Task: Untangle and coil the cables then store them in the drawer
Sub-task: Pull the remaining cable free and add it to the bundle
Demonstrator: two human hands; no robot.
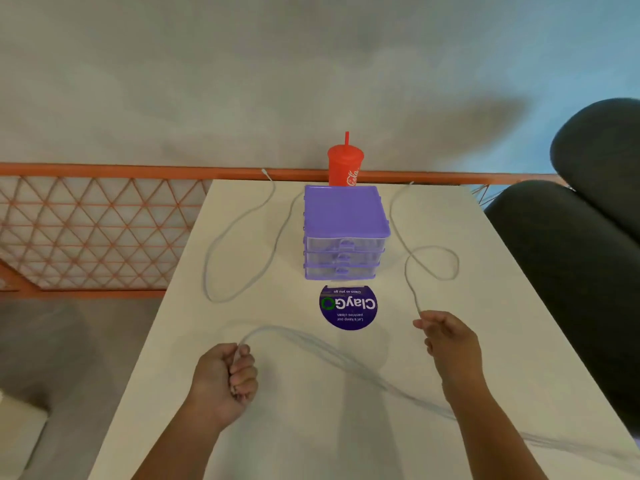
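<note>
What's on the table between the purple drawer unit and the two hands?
Head view: a round purple ClayGo sticker lies just in front of the drawer unit. Nearer the left hand and right hand, a blurred white cable crosses the table.

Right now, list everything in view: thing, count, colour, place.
table: one, white, underneath
drawer unit: one, purple, table centre
cup: one, red with straw, behind drawer unit
sticker: one, purple, before drawer unit
left cable: one, white, left of drawer unit
right cable: one, white, right of drawer unit
blurred cable: count unclear, white, near edge
railing: one, orange, beyond table
cushions: two, dark, right of table
left grip: holds blurred cable
right grip: pinches right cable
</note>
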